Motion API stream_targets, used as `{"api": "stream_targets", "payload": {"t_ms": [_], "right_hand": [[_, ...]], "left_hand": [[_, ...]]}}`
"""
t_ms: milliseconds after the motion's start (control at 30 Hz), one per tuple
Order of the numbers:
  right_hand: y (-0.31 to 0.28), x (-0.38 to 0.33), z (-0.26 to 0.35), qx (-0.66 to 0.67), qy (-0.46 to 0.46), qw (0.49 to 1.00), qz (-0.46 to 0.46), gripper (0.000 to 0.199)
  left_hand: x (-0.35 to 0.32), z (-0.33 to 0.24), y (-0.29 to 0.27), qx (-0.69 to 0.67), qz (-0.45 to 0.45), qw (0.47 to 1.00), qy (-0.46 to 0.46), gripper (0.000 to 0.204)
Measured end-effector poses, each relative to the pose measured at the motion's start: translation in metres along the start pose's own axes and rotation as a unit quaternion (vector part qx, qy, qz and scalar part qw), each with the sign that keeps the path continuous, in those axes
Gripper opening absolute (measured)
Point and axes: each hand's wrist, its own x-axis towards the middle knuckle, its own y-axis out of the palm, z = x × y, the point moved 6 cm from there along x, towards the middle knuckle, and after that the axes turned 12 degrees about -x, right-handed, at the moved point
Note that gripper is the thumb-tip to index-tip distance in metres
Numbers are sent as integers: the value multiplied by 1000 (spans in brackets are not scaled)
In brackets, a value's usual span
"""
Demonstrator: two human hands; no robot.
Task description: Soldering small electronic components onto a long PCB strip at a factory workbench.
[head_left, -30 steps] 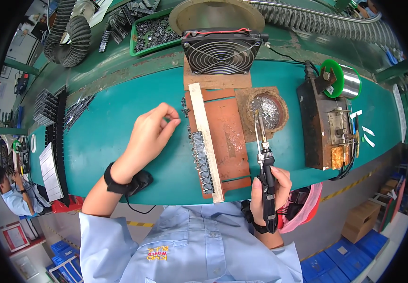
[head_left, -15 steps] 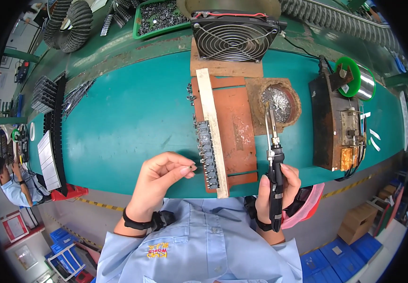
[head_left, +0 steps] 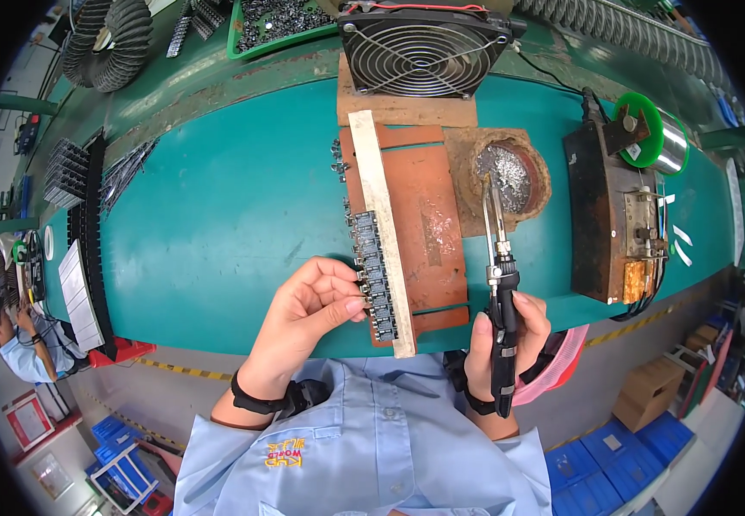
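Our left hand point(head_left: 312, 310) pinches its fingers on the row of small dark components point(head_left: 374, 275) lining the pale wooden strip point(head_left: 381, 232), at six o'clock on the green table point(head_left: 218, 215). Our right hand point(head_left: 506, 340) grips a black-handled soldering iron point(head_left: 500, 284), tip pointing to twelve o'clock.

Left hand point(head_left: 317, 305) is pinching with curled fingertips, wrist bent; right hand point(head_left: 506, 340) is gripping in a closed fist, forearm entering from below.
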Motion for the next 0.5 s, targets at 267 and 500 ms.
{"api": "stream_targets", "payload": {"t_ms": [267, 500], "right_hand": [[-1, 2, 1, -6, -6, 1000, -7, 41], [1, -1, 0, 1, -4, 1000, 21, 40]], "left_hand": [[-1, 0, 1, 17, -16, 1000, 12, 17], [-2, 0, 0, 26, -8, 1000, 13, 17]]}}
